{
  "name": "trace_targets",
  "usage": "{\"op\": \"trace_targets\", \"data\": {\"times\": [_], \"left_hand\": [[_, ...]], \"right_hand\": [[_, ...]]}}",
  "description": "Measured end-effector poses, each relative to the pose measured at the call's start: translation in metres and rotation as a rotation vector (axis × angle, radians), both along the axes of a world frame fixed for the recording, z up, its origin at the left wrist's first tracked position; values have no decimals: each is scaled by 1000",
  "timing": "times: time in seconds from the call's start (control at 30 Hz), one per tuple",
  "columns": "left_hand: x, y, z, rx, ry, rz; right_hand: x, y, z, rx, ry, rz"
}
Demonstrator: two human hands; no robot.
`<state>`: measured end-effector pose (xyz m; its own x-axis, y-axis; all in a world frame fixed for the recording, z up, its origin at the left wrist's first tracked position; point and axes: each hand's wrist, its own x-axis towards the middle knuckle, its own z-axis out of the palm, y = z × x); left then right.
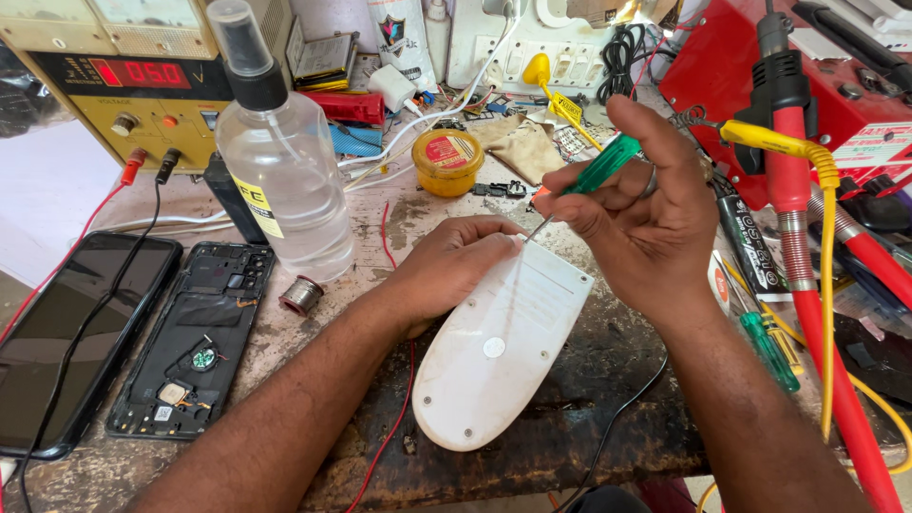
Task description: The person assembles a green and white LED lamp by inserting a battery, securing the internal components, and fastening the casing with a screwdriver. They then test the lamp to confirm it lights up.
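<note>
At the far left of my bench lies a black smartphone (66, 332) face up, and just beside it an opened phone back housing (195, 342) with its small parts showing. Behind them stands a yellow bench power supply (133, 81) with a red lit display. A clear spray bottle (285, 171) with a black collar and a yellow-and-black label stands near the housing, a small solder spool (302, 294) at its foot.

My left hand (456, 266) comes in from lower left, fingers curled down and pressed on the upper edge of the white oval plastic casing (499, 347) lying flat mid-bench. A round yellow tin with a red lid label (448, 161) sits behind it.

My right hand (641, 214) arches above the casing's top corner, fingers pinching a green-handled screwdriver (594, 171) whose tip meets the casing. Further right lie a second green screwdriver (769, 351) and a red soldering station (817, 85).
</note>
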<state>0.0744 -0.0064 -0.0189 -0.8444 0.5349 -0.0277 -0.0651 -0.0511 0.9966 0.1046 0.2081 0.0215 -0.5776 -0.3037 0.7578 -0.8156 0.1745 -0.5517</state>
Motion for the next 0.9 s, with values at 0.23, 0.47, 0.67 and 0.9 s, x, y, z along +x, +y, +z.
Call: {"op": "trace_targets", "data": {"times": [0.23, 0.47, 0.67, 0.9], "left_hand": [[2, -1, 3, -12, 41, 6], [3, -6, 6, -40, 107, -69], [5, -3, 5, -25, 113, -72], [4, -4, 4, -14, 102, -72]], "right_hand": [[2, -7, 8, 49, 76, -27], [12, -5, 25, -15, -25, -28], [18, -4, 35, 237, 203, -237], [22, -9, 39, 87, -51, -121]]}}
